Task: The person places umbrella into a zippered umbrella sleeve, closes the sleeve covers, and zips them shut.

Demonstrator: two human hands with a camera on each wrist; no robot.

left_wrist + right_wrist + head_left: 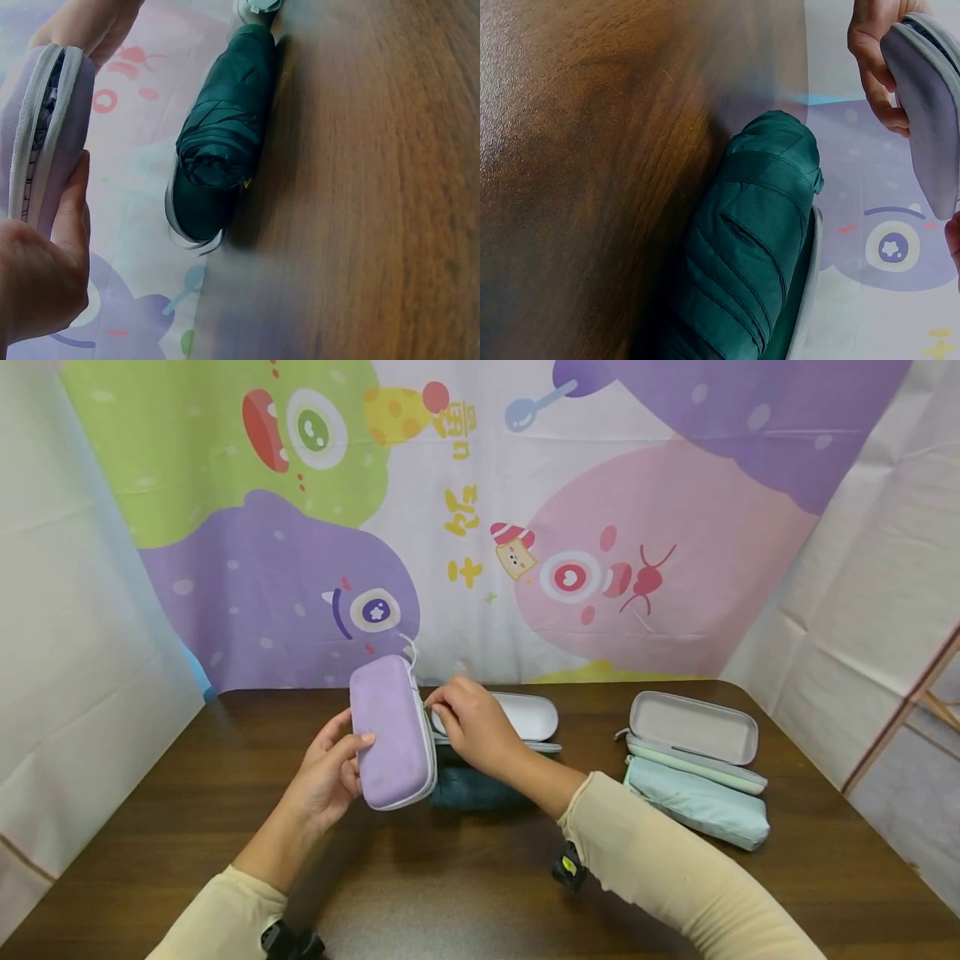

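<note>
A lilac zip case [392,735] is held up, tilted, above the table. My left hand [330,772] grips it from the left, thumb on its front face. At its right edge my right hand [474,727] pinches at the zipper, though the pull itself is mostly hidden by the fingers. The left wrist view shows the zipper [39,142] parted, with something dark and patterned inside. Behind my right forearm lies a rolled dark green umbrella [742,232], in front of an open case with a pale inside [528,716].
To the right on the brown table [375,893] stands an open grey case [693,727] with a mint edge. A rolled light-teal umbrella [697,802] lies in front of it. A cartoon-printed curtain [480,627] hangs along the back edge.
</note>
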